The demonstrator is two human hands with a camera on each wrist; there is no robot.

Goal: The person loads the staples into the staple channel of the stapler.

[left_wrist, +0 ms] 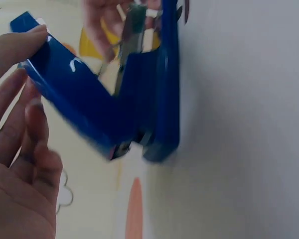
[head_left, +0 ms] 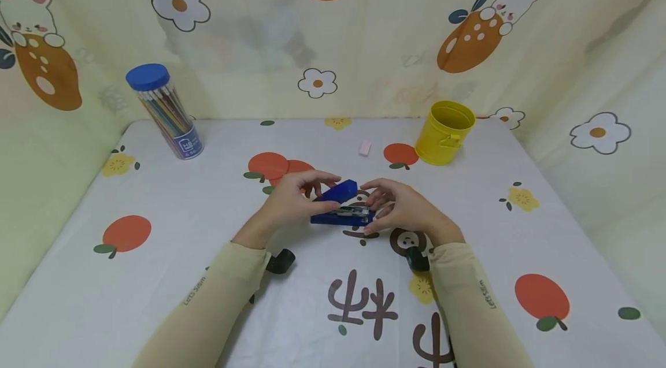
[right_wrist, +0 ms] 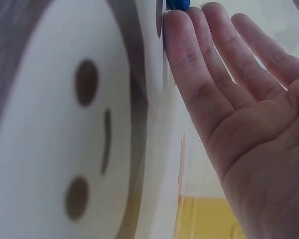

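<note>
A blue stapler [head_left: 325, 219] lies on the tablecloth between both hands, its upper arm swung up and its metal staple tray showing. My left hand [head_left: 288, 200] pinches the raised arm; in the left wrist view the thumb [left_wrist: 20, 47] presses on its end, with fingers on the other side. My right hand [head_left: 408, 209] is at the stapler's front end, fingers loosely bent in the head view. In the right wrist view its fingers [right_wrist: 194, 64] stretch out, tips right at a small blue part of the stapler [right_wrist: 179, 4].
A small pale pink block [head_left: 365, 148] lies beyond the stapler. A yellow bucket [head_left: 434, 140] stands at the back right, and a clear tub of pencils [head_left: 165, 111] with a blue lid at the back left. A patterned cloth [head_left: 234, 67] hangs behind the table.
</note>
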